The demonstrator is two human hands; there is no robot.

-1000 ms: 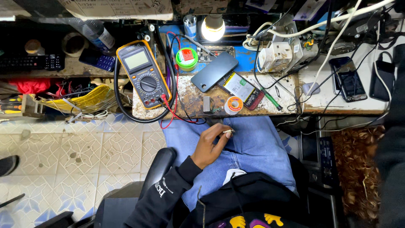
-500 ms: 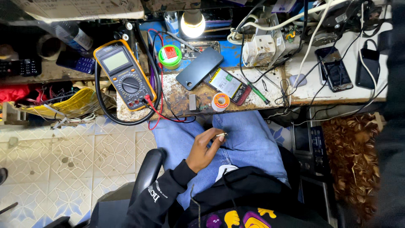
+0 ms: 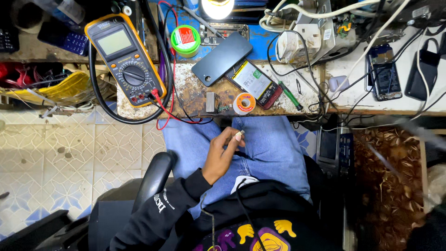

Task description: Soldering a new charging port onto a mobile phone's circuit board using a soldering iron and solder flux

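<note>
We are pinching a tiny white bit (image 3: 240, 134) in our left hand (image 3: 222, 154), over our jeans (image 3: 274, 148), just below the bench (image 3: 195, 95). We are not seeing our right hand.

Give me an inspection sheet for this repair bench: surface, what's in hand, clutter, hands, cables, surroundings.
Surface: worn, stained bench top, crowded.
Job's things: small pale piece pinched at the fingertips over the lap; too small to identify.
Clutter: yellow multimeter, green round tin, dark phone back cover, opened phone, solder spool, green-handled tool, two more phones on the white shelf.
Hands: left hand over the jeans, fingers closed on the piece; right hand nothing seen.
Cables: red and black probe leads looping off the bench edge; white and black cables tangled at right.
Surroundings: patterned tiled floor, black chair armrest, lit lamp.
</note>
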